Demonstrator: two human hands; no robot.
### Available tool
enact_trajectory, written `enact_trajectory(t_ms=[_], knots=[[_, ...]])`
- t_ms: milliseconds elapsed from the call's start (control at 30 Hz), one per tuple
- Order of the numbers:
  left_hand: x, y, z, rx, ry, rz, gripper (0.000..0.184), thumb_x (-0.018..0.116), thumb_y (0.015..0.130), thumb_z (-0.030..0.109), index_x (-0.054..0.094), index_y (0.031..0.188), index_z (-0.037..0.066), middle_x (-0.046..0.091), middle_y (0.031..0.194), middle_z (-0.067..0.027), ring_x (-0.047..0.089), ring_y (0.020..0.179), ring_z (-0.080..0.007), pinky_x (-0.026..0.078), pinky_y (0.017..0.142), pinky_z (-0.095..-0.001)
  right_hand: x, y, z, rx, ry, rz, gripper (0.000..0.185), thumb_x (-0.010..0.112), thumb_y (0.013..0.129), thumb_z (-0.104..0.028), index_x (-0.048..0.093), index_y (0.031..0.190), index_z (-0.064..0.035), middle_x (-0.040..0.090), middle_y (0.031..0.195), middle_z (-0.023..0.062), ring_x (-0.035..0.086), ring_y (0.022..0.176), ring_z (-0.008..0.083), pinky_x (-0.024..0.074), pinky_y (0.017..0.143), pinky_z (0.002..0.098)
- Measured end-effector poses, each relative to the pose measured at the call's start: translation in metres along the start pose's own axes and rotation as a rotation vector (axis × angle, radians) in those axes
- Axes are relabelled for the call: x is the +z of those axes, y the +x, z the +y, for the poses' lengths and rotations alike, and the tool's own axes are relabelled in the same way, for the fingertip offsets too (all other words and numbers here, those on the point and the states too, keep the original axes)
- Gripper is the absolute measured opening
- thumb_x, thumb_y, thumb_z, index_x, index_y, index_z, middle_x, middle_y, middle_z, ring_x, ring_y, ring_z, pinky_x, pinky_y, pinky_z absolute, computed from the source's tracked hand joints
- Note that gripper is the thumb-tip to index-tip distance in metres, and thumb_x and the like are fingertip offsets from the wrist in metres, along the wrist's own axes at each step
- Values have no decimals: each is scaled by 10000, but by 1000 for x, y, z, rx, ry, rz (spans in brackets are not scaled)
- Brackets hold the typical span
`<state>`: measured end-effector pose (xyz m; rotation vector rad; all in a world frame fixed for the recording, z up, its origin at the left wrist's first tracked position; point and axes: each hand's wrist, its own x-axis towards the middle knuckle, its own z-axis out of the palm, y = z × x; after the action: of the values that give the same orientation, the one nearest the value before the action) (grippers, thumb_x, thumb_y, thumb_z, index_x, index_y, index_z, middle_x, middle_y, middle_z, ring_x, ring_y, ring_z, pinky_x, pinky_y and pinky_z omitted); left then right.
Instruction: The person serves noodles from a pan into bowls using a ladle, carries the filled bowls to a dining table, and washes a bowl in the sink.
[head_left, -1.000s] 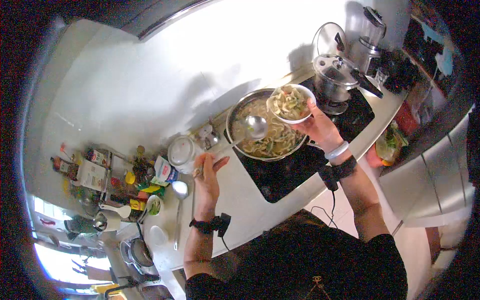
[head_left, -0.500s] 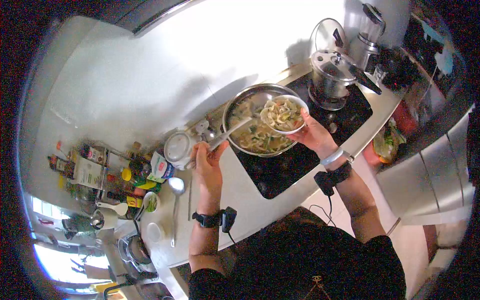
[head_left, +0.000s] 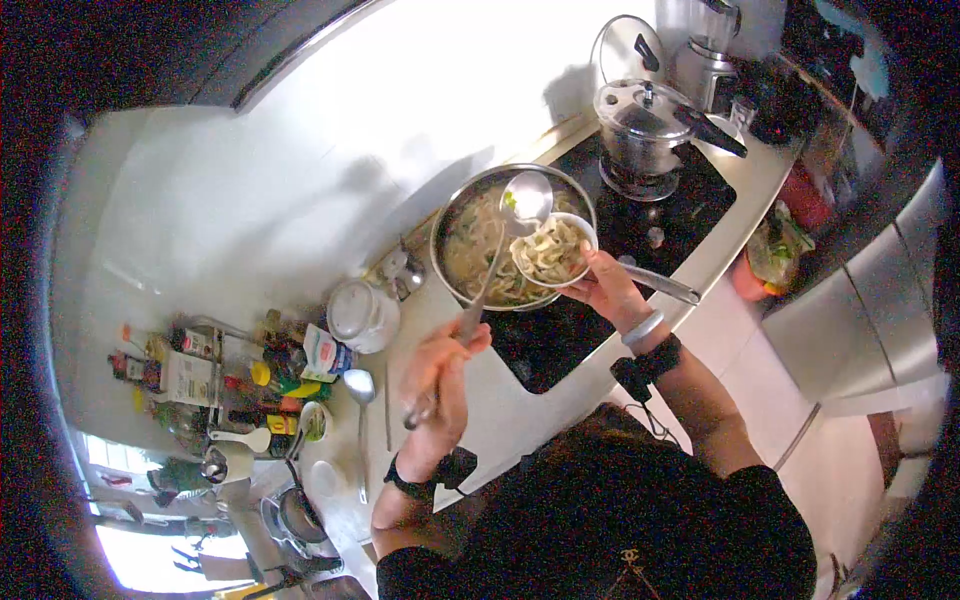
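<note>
My left hand (head_left: pixel 437 375) is wrapped round the handle of a metal ladle (head_left: pixel 528 198). The ladle's head is over the pan, just above the bowl, and a bit of green food shows in it. With my right hand (head_left: pixel 612 291) I grip the edge of a white bowl (head_left: pixel 592 236), thumb near the rim. Broad pale noodle-like pieces (head_left: pixel 548 252) fill the bowl, which hangs tilted over the pan's right side. Underneath, the steel pan (head_left: pixel 437 232) holds cloudy broth with pale pieces and greens; the bowl hides part of it.
A lidded pressure cooker (head_left: pixel 645 135) stands on the black cooktop (head_left: pixel 545 350), behind the pan's handle (head_left: pixel 662 284). A white lidded jar (head_left: pixel 362 314) and a second ladle (head_left: pixel 360 388) are on the counter at left. Bottles and packets (head_left: pixel 280 375) crowd the wall side.
The ladle has risen out of the broth and swung up beside the bowl. My left hand has turned and moved slightly right and down. The whole view has shifted, and the bowl sits slightly lower left.
</note>
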<state>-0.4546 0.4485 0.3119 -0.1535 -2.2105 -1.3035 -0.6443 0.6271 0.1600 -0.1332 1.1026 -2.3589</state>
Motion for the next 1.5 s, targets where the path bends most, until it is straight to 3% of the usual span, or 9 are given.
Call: enact_trajectory(t_ms=[67, 233, 333, 500, 700, 933, 1133, 1333, 1500], knots=[[2, -4, -1, 239, 159, -120, 99, 427, 905, 23, 498, 842, -3, 603, 1039, -230, 620, 954, -302, 506, 818, -404, 1, -1, 0, -11, -21, -23, 417, 519, 885, -436, 563, 1005, -39, 640, 923, 70, 639, 809, 178, 544, 749, 341], [-5, -2, -7, 236, 100, -32, 64, 423, 907, 22, 482, 898, 0, 592, 1068, -252, 638, 898, -284, 515, 805, -388, 10, -20, -8, -55, 29, 6, 414, 503, 896, -426, 539, 1054, -46, 628, 983, 73, 627, 886, 175, 532, 781, 344], [-9, -6, -21, 86, 153, 49, 91, 402, 917, 49, 463, 887, -10, 588, 991, -198, 646, 869, -290, 525, 782, -383, 4, -21, -9, -66, 53, -1, 421, 495, 901, -424, 516, 1098, -52, 611, 1041, 77, 613, 941, 176, 523, 808, 343], [-11, -13, -50, -309, -439, 343, 137, 403, 924, 98, 451, 835, 5, 384, 806, -42, 544, 764, -156, 560, 755, -424, -2, -22, -10, -83, 40, -68, 440, 488, 905, -425, 489, 1144, -56, 594, 1092, 79, 602, 978, 181, 521, 819, 354], [-23, -17, -32, -406, -266, 583, 176, 394, 930, 130, 456, 823, 4, 376, 822, -35, 485, 795, -143, 577, 730, -432, -3, -25, -5, -147, 44, 54, 428, 507, 905, -386, 472, 1186, -65, 591, 1106, 72, 604, 980, 180, 525, 818, 355], [-21, 5, -16, -282, -272, 399, 197, 409, 928, 147, 454, 813, -7, 422, 896, -80, 513, 857, -196, 560, 759, -431, 2, -39, -11, -116, 43, 18, 382, 498, 916, -341, 449, 1195, -84, 574, 1134, 76, 588, 1022, 191, 538, 795, 350], [-15, -3, -106, -153, -218, 278, 167, 403, 932, 103, 453, 813, -3, 415, 855, -66, 555, 879, -185, 536, 808, -432, -11, -39, 1, -91, 2, -1, 405, 487, 921, -349, 404, 1233, -106, 540, 1182, 77, 575, 1042, 202, 530, 811, 376], [-8, -21, -130, -144, -30, 158, 145, 417, 934, 96, 480, 858, -11, 443, 842, -50, 632, 827, -211, 503, 794, -319, -17, -32, 4, -66, 25, -6, 432, 494, 912, -378, 390, 1254, -136, 527, 1201, 62, 563, 1058, 197, 528, 813, 387], [1, -21, -165, -281, -511, 300, 119, 433, 910, 60, 489, 833, -11, 476, 853, -64, 571, 798, -169, 527, 793, -356, -12, -37, -4, -34, -9, 20, 454, 497, 906, -402, 391, 1266, -148, 526, 1208, 47, 564, 1053, 188, 519, 822, 390]])
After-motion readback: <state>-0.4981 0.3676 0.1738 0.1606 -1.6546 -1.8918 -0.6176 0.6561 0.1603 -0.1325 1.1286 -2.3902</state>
